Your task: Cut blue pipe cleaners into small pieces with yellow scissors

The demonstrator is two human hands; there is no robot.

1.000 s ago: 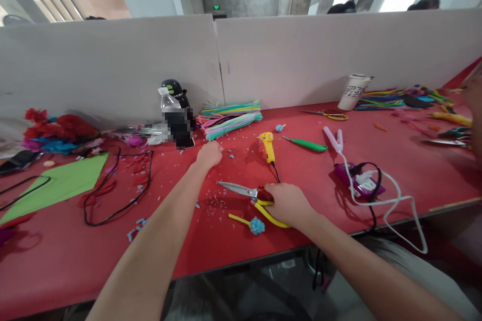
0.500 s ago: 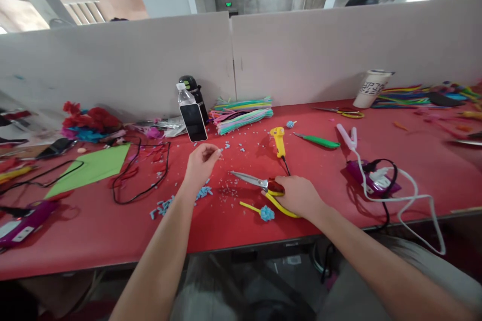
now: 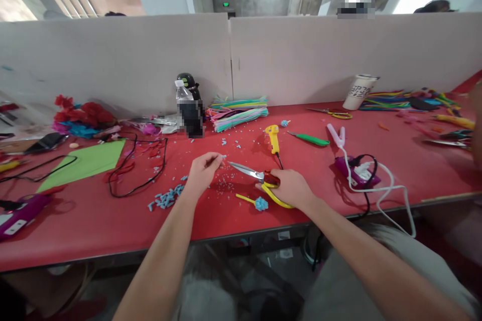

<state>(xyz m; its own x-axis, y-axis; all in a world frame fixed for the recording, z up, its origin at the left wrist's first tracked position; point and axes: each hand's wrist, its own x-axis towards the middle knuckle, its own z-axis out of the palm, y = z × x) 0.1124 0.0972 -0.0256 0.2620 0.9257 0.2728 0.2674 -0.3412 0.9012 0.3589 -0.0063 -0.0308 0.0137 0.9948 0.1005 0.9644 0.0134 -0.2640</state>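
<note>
Right hand (image 3: 288, 188): fingers clamped on scissors (image 3: 246, 170), likely to aim tip toward left hand (image 3: 203, 173). Left hand: fingers pinched on small blue piece (image 3: 224, 156) just beside scissors' tip, probably leaving end exposed.

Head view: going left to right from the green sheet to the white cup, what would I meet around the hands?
Green sheet → scattered blue pieces → left hand, pinching a small blue piece → scissors' blades → right hand, gripping the handles → white cup.
</note>
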